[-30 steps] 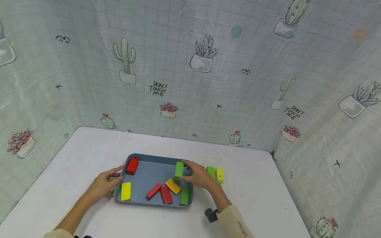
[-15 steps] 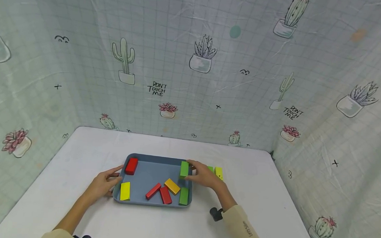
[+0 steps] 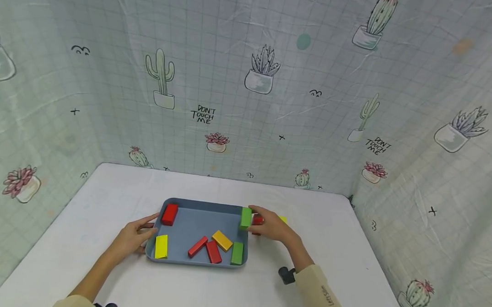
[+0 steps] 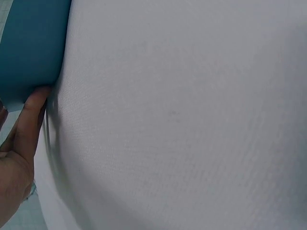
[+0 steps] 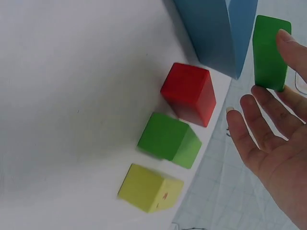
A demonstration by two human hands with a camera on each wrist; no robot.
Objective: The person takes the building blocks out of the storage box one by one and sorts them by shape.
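Observation:
In the head view my left hand [image 3: 132, 238] holds the left edge of a shallow blue-grey tray [image 3: 196, 263]. The left wrist view shows a finger pressed to the tray's outer wall [image 4: 36, 43]; the other fingers are partly hidden. Over the tray's back right rim, my right hand [image 3: 268, 225] pinches an upright green block [image 3: 246, 218] between thumb and fingertips. That green block [image 5: 269, 52] appears raised beside the tray's corner in the right wrist view. Inside the tray lie several blocks: red [image 3: 170, 214], yellow [image 3: 161, 246], orange [image 3: 222, 240] and another green [image 3: 237, 253].
Outside the tray's right side, a red block [image 5: 189, 91], a green block [image 5: 168, 138] and a yellow block [image 5: 146, 187] stand in a row on the white table [image 3: 190, 288]. Cactus-print cloth [image 3: 231, 102] surrounds the table on the back and sides.
My right hand has carried the green block rightward, from inside the tray's back right area to its right rim. My left hand and the other blocks in the tray have stayed put.

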